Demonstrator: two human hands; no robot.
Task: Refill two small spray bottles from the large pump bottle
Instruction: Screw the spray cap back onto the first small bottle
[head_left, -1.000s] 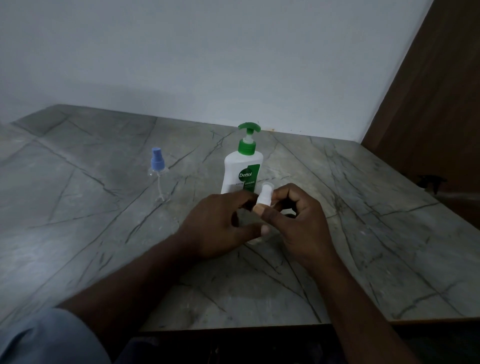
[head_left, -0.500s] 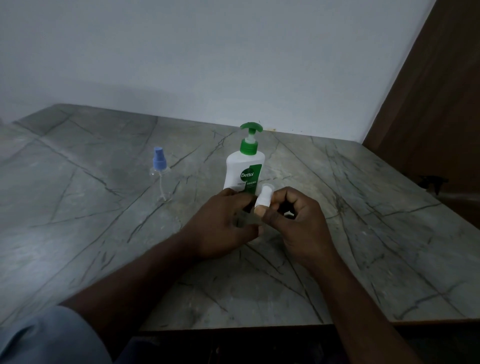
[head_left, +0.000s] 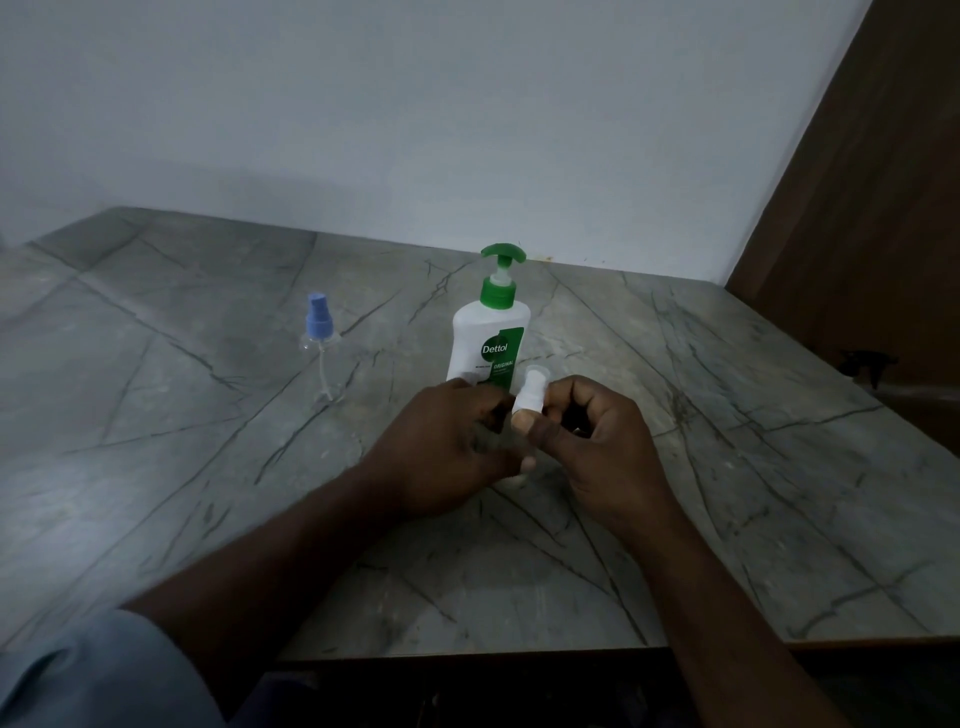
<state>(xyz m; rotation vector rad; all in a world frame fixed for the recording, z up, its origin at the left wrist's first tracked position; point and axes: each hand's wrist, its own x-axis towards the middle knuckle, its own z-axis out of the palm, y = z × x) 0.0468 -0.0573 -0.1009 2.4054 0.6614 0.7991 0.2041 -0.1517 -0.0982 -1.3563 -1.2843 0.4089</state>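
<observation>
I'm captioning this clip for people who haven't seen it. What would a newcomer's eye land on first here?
The white pump bottle with its green pump stands out most, upright at the middle of the grey marbled table. Just in front of it, the left hand and right hand both hold a small white-capped spray bottle, the right pinching its cap. A blue-capped spray bottle stands alone to the left.
</observation>
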